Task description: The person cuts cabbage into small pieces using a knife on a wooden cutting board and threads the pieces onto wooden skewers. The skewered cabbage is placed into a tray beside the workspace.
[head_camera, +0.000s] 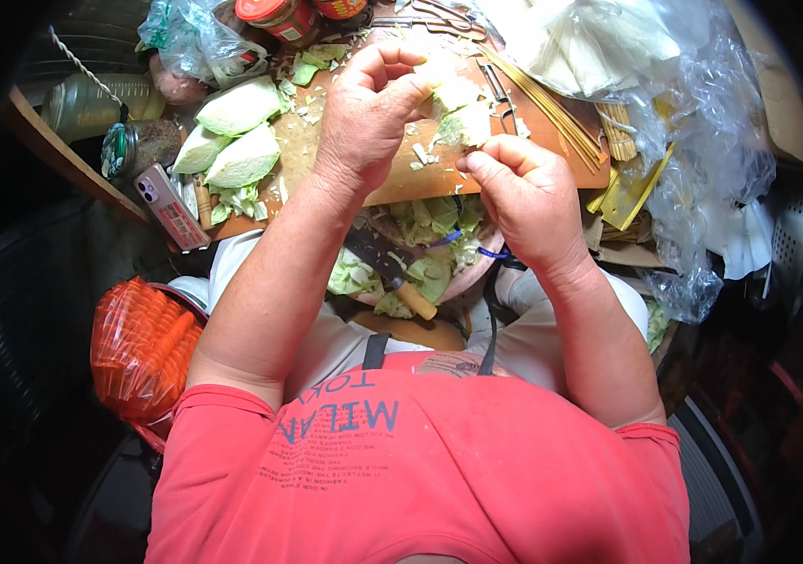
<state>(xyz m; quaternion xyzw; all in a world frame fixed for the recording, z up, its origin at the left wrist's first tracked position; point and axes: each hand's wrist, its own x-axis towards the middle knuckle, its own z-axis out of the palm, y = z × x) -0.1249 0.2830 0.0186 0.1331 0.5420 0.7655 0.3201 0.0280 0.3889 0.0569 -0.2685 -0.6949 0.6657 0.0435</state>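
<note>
Pale green cabbage pieces (463,125) form a short row between my hands, above the wooden cutting board (401,185). With bent fingers and thumb, my left hand (377,106) grips the upper end of this row. My right hand (532,190) pinches at its lower end; a thin stick there is mostly hidden, if present. Thin bamboo skewers (546,106) lie on the board's right side, beside a metal peeler (497,88). Large cabbage wedges (243,156) are stacked at the board's left. Cabbage scraps (424,155) are scattered over the board.
Below the board, a basin (475,280) holds cabbage leaves and a wooden-handled knife (415,299). A phone (170,209) leans at the left edge near a jar (140,148). Bagged carrots (144,345) stand lower left. Clear plastic bags (712,134) crowd the right; red-lidded jars (278,17) stand behind.
</note>
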